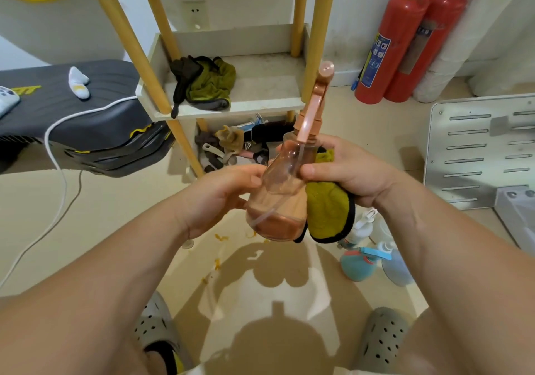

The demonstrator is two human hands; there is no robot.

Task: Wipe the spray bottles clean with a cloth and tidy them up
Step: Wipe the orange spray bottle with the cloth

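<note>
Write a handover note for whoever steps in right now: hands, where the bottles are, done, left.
Left grip: holds the pink spray bottle by its body, nozzle pointing up.
Right grip: holds the green cloth against the bottle's side, thumb on the bottle.
Other bottles: a white one, a teal one and a clear one sit on the floor to the right.
Done: the pink bottle is being wiped; I cannot tell whether the others are clean.
Left: finish the pink one, check the three on the floor, then tidy all four.
</note>
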